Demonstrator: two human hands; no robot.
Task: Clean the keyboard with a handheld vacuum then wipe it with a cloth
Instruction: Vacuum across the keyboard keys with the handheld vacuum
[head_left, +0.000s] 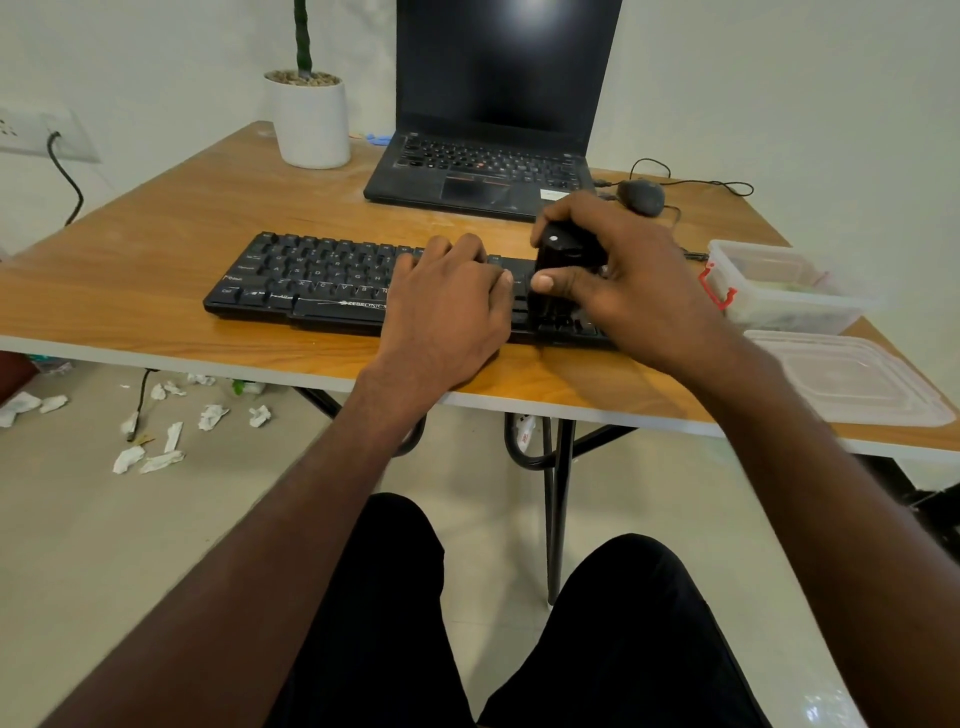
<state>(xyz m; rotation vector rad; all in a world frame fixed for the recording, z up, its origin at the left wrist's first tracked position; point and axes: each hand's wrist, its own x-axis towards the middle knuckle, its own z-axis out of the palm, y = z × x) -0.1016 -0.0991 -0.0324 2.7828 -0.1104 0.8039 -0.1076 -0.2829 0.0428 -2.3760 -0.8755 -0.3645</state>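
Keyboard (311, 280), black, flat on the wooden table (156, 249) before the laptop (483, 171): rigid, light, likely to slide, so left hand (447, 306) presses it flat-fingered mid-deck while right hand (618, 270) grips the handheld vacuum (561, 260) upright over its right end.
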